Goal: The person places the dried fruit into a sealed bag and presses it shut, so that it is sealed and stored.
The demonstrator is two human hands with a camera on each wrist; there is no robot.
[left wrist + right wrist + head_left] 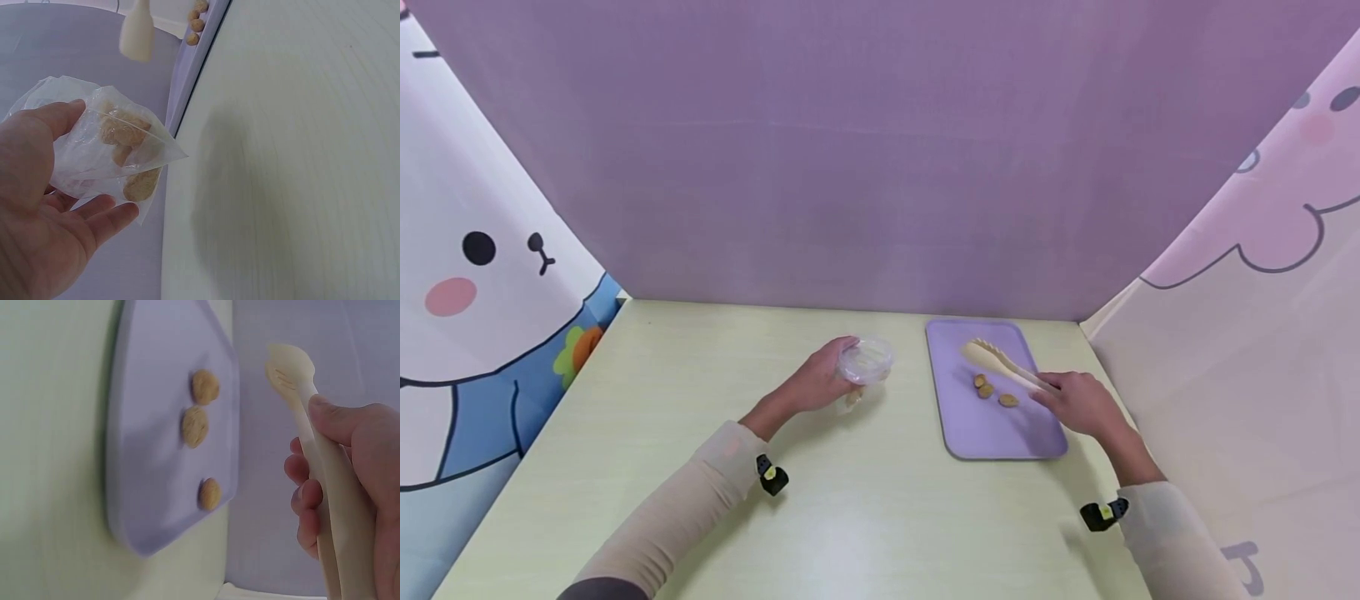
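Observation:
My left hand [818, 379] grips a clear plastic bag [867, 362] above the table, left of the lilac tray [977, 437]. Several brown lumps [123, 132], like small cookies, lie inside the bag, seen through the plastic in the left wrist view. Cream-coloured tongs [1003, 367] are held in my right hand [1082, 403], thumb on one arm and fingers curled round the other. The tongs' heads are close together above the tray, with nothing visible between them. Below, small brown lumps [194, 426] of the same look rest on the tray, two of them side by side.
The pale wooden table [865, 533] stretches out in front of me. A purple panel [865, 167] rises at its back edge. Printed cloths with cartoon figures hang at the left [505, 333] and right [1247, 333].

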